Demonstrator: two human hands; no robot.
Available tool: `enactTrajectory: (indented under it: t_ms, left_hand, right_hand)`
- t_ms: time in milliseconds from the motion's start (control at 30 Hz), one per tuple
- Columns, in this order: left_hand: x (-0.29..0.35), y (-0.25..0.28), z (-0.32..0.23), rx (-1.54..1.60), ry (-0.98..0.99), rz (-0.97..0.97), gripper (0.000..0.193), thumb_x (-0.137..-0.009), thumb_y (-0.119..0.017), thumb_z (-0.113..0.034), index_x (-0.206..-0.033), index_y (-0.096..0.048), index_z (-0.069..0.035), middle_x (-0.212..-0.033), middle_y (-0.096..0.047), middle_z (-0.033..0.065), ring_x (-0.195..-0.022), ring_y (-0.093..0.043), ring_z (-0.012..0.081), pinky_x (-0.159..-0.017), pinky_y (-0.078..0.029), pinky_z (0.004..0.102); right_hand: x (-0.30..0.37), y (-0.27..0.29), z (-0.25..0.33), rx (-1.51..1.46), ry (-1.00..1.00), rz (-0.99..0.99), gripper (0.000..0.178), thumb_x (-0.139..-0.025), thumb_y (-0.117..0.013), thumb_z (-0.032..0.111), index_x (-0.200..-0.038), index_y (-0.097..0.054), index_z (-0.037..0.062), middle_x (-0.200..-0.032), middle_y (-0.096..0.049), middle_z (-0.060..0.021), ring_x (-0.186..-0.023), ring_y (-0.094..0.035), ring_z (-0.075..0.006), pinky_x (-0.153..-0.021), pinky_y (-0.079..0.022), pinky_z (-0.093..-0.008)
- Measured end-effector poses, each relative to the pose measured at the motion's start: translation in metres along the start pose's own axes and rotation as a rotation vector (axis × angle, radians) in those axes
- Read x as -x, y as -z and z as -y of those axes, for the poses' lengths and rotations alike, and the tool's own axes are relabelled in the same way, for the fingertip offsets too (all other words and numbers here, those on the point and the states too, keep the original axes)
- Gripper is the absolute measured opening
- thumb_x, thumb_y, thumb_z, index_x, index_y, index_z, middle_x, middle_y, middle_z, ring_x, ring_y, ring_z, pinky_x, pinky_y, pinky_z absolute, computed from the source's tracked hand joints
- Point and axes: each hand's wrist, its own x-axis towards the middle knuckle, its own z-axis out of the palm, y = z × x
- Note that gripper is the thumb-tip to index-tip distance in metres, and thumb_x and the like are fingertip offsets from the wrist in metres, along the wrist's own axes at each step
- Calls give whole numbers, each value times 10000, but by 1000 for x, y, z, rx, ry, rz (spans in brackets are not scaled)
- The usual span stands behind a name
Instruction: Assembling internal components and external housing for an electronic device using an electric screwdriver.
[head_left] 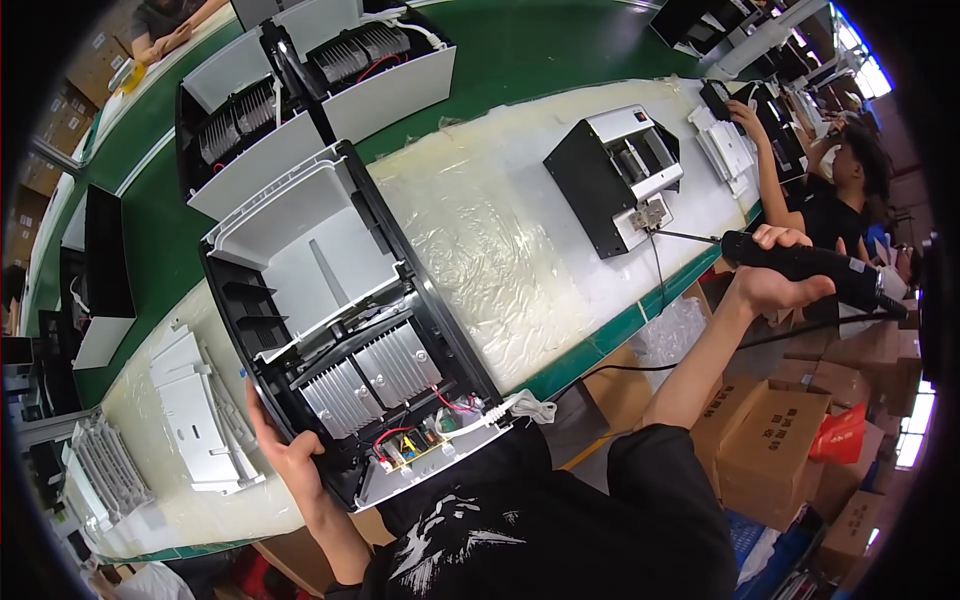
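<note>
My right hand (775,280) is wrapped round a black electric screwdriver (815,272), its thin bit reaching left to the metal outlet of a black-and-white screw feeder (625,165). My left hand (290,445) grips the near left side of an open black appliance housing (455,325), thumb on its edge. Inside the housing are a light grey bin (320,255), two finned metal heat sinks (370,380) and a small circuit board (412,445) with coloured wires. A bundled white cord (530,408) hangs at its near right corner.
White plastic panels (200,420) lie on the bench at left. More open housings (390,90) stand on the green belt (480,40) beyond. Cartons (765,440) are stacked on the right, near the screwdriver's cable (690,358). A co-worker (850,180) handles parts at far right; another person sits at far left.
</note>
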Motion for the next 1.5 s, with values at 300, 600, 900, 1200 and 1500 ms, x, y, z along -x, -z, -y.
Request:
enactTrajectory:
  t_ms: [300, 600, 900, 1200, 1500]
  left_hand:
    - [-3, 4, 6, -14, 2, 42, 969, -451, -444, 20, -1411, -315, 14, -1196, -503, 120, -877, -531, 161, -564, -436, 181]
    - [-1, 0, -6, 103, 70, 64, 944, -492, -405, 92, -1427, -315, -1, -1095, -543, 49, -684, -471, 78, -493, -352, 157]
    - [-28, 14, -10, 88, 119, 308, 933, -531, -408, 145, -1441, -304, -33, -905, -573, 34, -556, -443, 59, -429, -339, 216]
    - [-20, 11, 4, 228, -15, 312, 843, -592, -472, 116, -1414, -295, 49, -1354, -456, 154, -1205, -476, 198, -995, -338, 245]
    - [-3, 17, 7, 273, 9, 321, 837, -599, -456, 106, -1416, -286, 48, -1346, -451, 174, -1226, -456, 204, -1032, -298, 261]
  right_hand:
    - [-51, -35, -30, -116, -339, 427, 678, -886, -374, 650, -1163, -475, 40, -664, -482, -69, -513, -464, -174, -533, -412, -327]
    - [-29, -104, -52, 367, -323, 445, 372, -947, -473, 419, -939, -454, 47, -632, -523, -67, -424, -479, -146, -387, -390, -255]
    - [-15, -152, 91, -431, -365, 919, 532, -899, -407, 586, -1015, -498, 75, -691, -459, -52, -555, -457, -141, -541, -387, -296]
    - [99, -317, 125, -1057, -525, 1109, 755, -810, -360, 761, -824, -513, 21, -701, -485, -41, -539, -477, -130, -541, -394, -278]
    - [172, -365, 146, -744, -535, 1144, 843, -793, -246, 816, -669, -495, 21, -524, -496, -63, -432, -500, -151, -467, -433, -273]
